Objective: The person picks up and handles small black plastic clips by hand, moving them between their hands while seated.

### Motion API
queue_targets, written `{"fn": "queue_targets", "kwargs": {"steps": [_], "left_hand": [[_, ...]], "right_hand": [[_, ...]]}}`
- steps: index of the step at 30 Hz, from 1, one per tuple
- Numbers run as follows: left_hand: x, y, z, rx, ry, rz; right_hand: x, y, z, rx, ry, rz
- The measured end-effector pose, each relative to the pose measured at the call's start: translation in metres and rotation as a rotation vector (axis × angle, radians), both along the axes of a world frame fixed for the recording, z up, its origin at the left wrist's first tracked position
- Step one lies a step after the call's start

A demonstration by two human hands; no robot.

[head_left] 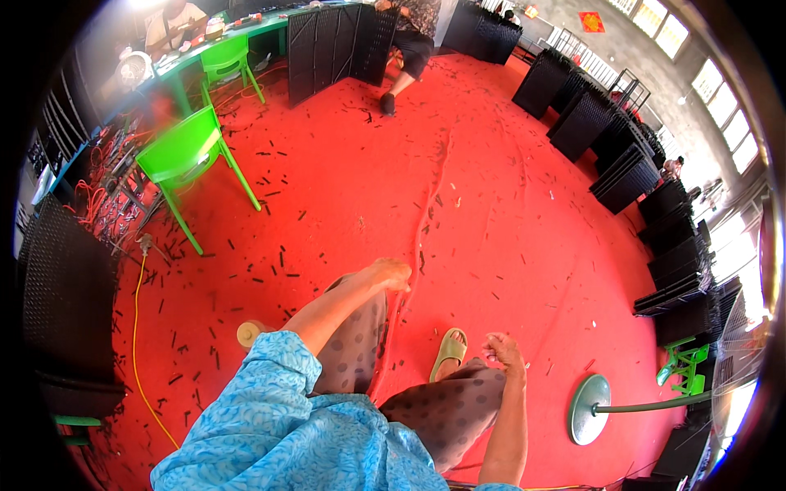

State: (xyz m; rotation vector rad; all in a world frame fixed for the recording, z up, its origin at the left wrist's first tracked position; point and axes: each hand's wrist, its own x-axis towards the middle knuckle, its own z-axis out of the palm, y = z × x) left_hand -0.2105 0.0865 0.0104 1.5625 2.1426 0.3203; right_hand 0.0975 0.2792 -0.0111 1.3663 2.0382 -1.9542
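My left hand (pixel 391 275) hangs in front of my left leg, over the red floor (pixel 491 245). Its fingers are loosely curled in, and no object shows in them. Lower and to the right, my right hand (pixel 503 349) is beside my right knee, its fingers bent toward the palm with nothing visible there. Neither hand touches anything. Below them are my dotted brown trousers (pixel 348 356) and one green slipper (pixel 449 352).
Green chairs (pixel 184 147) stand at left by a workbench (pixel 270 18) and a yellow cord (pixel 137 327). Black panels (pixel 573 123) are stacked along the right. A fan's round base (pixel 588 409) is near my right. A seated person (pixel 413 37) is ahead; dark scraps litter the floor.
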Motion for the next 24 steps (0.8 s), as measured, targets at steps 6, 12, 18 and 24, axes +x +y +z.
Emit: {"fn": "queue_targets", "kwargs": {"steps": [6, 12, 18, 24], "left_hand": [[0.0024, 0.0018, 0.0045, -0.047, 0.011, 0.010], [0.0013, 0.0025, 0.0024, -0.056, 0.002, 0.014], [0.0003, 0.0023, -0.0003, -0.033, -0.004, 0.025], [0.0008, 0.0011, 0.0036, -0.028, -0.011, 0.025]], "right_hand": [[0.0006, -0.0004, 0.0001, 0.002, 0.008, 0.003], [0.0010, 0.0003, -0.0020, 0.011, 0.011, 0.010], [-0.0034, -0.0041, 0.0033, 0.020, -0.005, -0.029], [-0.0046, -0.0063, 0.0068, 0.030, -0.017, -0.022]]}}
